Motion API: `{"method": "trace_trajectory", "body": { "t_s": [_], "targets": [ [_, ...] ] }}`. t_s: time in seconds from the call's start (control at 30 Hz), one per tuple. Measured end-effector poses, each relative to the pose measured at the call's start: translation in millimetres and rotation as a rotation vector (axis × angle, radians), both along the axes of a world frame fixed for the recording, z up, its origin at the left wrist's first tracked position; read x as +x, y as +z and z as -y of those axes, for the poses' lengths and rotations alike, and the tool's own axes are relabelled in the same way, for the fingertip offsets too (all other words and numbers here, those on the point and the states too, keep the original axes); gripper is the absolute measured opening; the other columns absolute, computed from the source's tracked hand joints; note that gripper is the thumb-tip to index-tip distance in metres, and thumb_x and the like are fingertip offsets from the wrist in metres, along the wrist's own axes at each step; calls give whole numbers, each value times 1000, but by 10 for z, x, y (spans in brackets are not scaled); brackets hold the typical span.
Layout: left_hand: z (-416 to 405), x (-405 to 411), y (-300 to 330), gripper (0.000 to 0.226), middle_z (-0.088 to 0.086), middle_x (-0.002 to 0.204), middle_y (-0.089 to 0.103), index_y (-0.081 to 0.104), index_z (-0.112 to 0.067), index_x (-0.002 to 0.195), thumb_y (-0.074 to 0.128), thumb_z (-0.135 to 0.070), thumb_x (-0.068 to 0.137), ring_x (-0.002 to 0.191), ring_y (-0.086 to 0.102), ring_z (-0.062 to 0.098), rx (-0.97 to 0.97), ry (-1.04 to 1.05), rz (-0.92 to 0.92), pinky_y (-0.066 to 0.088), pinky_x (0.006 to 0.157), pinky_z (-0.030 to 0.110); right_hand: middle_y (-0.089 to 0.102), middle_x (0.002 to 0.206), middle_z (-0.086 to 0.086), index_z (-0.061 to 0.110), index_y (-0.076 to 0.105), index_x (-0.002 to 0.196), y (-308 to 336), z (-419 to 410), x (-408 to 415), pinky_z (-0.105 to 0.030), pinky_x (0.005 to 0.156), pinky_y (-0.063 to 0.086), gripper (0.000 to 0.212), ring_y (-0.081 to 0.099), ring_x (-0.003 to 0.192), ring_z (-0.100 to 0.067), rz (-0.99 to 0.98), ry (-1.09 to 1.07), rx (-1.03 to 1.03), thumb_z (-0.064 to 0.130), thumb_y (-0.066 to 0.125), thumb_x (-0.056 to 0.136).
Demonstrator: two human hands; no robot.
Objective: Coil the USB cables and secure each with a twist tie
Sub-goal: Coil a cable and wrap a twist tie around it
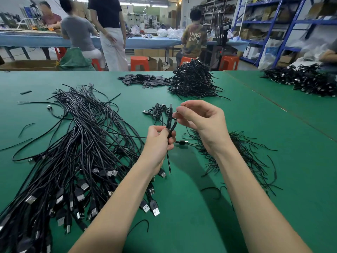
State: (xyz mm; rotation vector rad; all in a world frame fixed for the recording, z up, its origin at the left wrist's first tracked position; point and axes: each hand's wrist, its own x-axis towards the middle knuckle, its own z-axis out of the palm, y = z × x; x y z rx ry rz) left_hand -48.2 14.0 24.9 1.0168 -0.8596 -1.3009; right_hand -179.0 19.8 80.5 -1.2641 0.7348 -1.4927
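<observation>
Holding a folded cable (171, 125) above the bench (255, 125), the left hand (158, 141) has its grip closed round the loops' base; the right hand (200, 119) pinches near its plug. Light, limp and springy, it likely needs pinching where the loops cross.

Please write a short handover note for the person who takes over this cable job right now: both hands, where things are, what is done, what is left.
Left hand grips a half-coiled cable; its free end hangs below the fist.
Right hand pinches the cable's upper end near the plug.
Uncoiled cables lie left on the green table; twist ties lie right.
Done: coiled bundles piled at the far edge, a few nearer.
Left: finish this coil, tie it, then the left heap.
</observation>
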Motion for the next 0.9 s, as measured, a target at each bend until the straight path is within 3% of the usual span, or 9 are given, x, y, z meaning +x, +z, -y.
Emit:
{"method": "trace_trajectory", "body": {
  "t_s": [0.13,0.37,0.43,0.5,0.6,0.73,0.9],
  "targets": [
    [13,28,-13,11,6,79,56,41,-10,99,35,-1,101,50,44,4,-7,16,9,32,43,16,76,81,-9,2,72,91,5,7,-45,-29,77,60,9,74,77,-21,110,-7,-36,-6,72,85],
    [13,3,-21,8,0,78,57,41,-18,96,40,-13,103,54,45,4,-32,-9,200,35,46,17,75,72,-9,5,77,86,-203,57,50,-30,67,59,6,68,63,-16,-399,-138,57,1,80,83],
    [7,26,7,9,0,78,56,39,-19,95,39,-13,102,54,44,5,-12,-12,246,34,44,16,76,69,-6,11,78,81,-220,81,35,-31,68,61,8,68,61,-14,-464,-174,64,5,81,82],
    [1,42,43,9,0,78,56,38,-20,93,38,-17,102,56,44,7,0,-18,292,34,44,17,75,66,-3,16,77,77,-226,95,22,-24,64,58,11,67,55,-9,-488,-188,64,6,82,81],
    [-11,40,57,15,-1,80,59,39,-21,92,38,-31,104,58,49,7,-21,-4,392,38,55,25,75,66,-2,19,77,75,-228,113,9,-22,64,56,13,67,55,-9,-520,-206,62,9,84,81],
    [-2,46,60,17,2,86,60,42,-18,95,38,-31,106,60,51,8,-33,13,373,39,57,26,75,71,-12,5,77,84,-206,95,-10,-25,69,60,5,70,61,-17,-353,-69,165,3,82,82],
    [-10,67,97,18,-4,69,63,45,-14,93,43,-26,107,50,48,2,-79,-3,145,37,45,15,75,84,-14,2,76,89,-200,106,-73,-22,70,59,18,73,72,-18,-64,116,407,7,83,74]
  ]
}}
